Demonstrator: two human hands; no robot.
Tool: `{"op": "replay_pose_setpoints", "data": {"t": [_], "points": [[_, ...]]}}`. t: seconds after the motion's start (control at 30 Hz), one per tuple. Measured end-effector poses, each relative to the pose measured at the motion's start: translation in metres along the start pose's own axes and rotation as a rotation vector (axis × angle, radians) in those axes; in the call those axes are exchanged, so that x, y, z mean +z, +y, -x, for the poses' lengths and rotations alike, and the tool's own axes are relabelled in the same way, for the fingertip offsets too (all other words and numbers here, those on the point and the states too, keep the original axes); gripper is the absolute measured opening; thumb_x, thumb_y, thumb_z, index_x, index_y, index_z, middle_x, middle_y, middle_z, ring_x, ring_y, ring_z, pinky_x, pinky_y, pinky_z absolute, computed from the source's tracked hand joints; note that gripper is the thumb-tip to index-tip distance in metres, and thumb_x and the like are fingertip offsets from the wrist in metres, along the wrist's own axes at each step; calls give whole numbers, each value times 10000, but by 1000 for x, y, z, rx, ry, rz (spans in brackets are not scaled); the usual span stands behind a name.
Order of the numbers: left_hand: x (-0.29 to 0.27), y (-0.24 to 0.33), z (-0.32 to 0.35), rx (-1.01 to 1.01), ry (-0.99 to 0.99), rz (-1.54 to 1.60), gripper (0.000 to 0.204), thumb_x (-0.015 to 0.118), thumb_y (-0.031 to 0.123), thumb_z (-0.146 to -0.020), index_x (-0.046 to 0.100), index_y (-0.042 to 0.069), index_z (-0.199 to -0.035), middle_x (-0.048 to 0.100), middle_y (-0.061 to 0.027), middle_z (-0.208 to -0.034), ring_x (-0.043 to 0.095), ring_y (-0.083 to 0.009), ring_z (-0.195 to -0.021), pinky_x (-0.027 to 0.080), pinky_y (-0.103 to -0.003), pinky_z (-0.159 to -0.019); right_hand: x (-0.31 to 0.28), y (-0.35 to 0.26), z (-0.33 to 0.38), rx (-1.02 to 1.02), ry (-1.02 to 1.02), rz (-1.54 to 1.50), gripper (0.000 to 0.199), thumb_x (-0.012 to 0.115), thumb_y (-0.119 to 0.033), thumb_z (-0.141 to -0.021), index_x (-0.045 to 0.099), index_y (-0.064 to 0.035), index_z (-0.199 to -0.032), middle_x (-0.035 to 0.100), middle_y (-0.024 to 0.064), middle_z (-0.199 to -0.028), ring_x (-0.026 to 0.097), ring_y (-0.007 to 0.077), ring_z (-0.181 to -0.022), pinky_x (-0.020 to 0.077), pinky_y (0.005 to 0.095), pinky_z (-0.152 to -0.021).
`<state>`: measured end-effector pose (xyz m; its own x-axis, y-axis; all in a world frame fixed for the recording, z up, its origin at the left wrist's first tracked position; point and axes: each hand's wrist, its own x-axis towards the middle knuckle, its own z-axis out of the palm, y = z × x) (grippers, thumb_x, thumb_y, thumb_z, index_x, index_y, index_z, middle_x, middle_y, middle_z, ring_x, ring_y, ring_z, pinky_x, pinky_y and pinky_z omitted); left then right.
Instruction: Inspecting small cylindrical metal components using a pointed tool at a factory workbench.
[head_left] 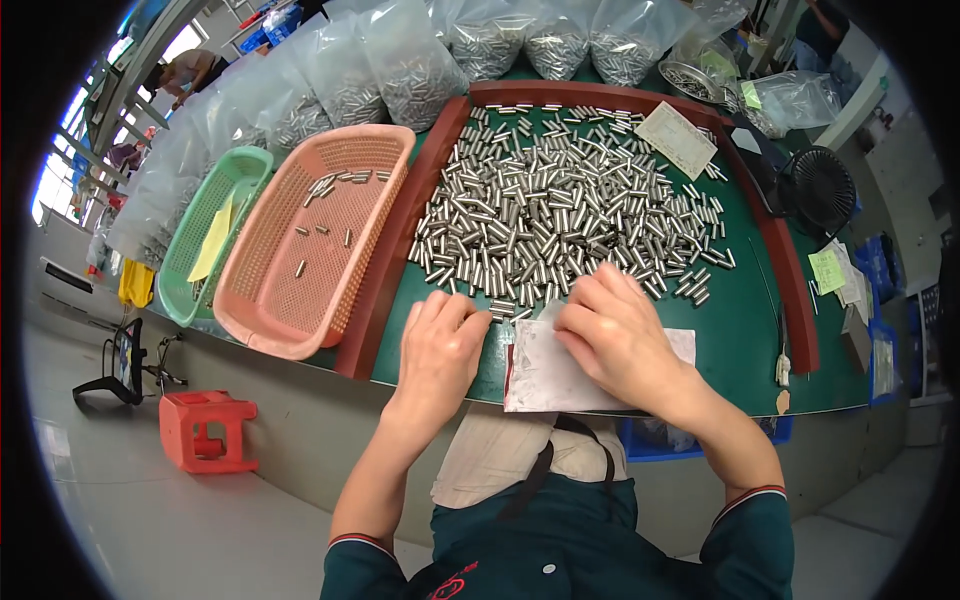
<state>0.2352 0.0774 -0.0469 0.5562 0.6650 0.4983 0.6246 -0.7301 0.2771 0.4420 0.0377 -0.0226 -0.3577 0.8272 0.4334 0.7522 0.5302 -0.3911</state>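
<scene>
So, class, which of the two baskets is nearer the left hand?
The pink basket; the green basket sits beyond it, farther from the left hand.

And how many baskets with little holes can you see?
2. The pink plastic basket is left of the red-brown rail, with a few metal cylinders inside. The green plastic basket is just left of the pink one. Others could be hidden.

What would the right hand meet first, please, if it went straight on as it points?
The right hand would probably meet the metal pins just ahead, though its height is unclear.
</scene>
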Motion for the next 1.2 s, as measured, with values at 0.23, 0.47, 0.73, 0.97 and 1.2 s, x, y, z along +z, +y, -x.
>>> {"op": "replay_pose_setpoints", "data": {"t": [0.23, 0.47, 0.73, 0.97, 1.2], "points": [[6, -9, -5, 13, -149, -13, 121, 650, 41, -687, 598, 27, -796, 516, -59, -776, 493, -228, -747, 389, -335, -657, 35, 14, -33, -106, -164, 34, 69, 617, -89, -693, 586, -34, -663, 489, 65, -777, 450, 235, -831, 377, 346, -712], [9, -15, -2, -2, -197, -40, 132, 634, 53, -712, 574, 29, -827, 500, -69, -792, 488, -237, -758, 390, -343, -671, 36, 14, -38, -161, -242, 121, 69, 619, -95, -679, 592, -31, -679, 485, 73, -777, 451, 232, -845, 371, 343, -704], [8, -11, -4, -32, -188, -37, 137, 630, 48, -714, 548, 37, -824, 495, -73, -784, 484, -240, -753, 377, -346, -676, 34, 19, -29, -113, -212, 21, 43, 563, -44, -658, 585, -12, -677, 499, 87, -783, 459, 244, -857, 373, 345, -717], [8, -10, -2, -57, -162, -1, 125, 635, 42, -717, 555, 32, -812, 505, -74, -777, 489, -244, -757, 374, -347, -673, 37, 21, -25, -83, -188, 27, 94, 614, -43, -641, 577, -31, -726, 485, 79, -795, 453, 246, -820, 369, 343, -704], [5, -9, -2, -61, -160, 4, 146, 650, 40, -704, 577, 25, -830, 510, -76, -772, 490, -249, -752, 377, -348, -667, 23, 20, -24, -70, -90, 25, 121, 604, -28, -616, 533, -45, -712, 503, 67, -768, 462, 244, -779, 371, 346, -686]]}}
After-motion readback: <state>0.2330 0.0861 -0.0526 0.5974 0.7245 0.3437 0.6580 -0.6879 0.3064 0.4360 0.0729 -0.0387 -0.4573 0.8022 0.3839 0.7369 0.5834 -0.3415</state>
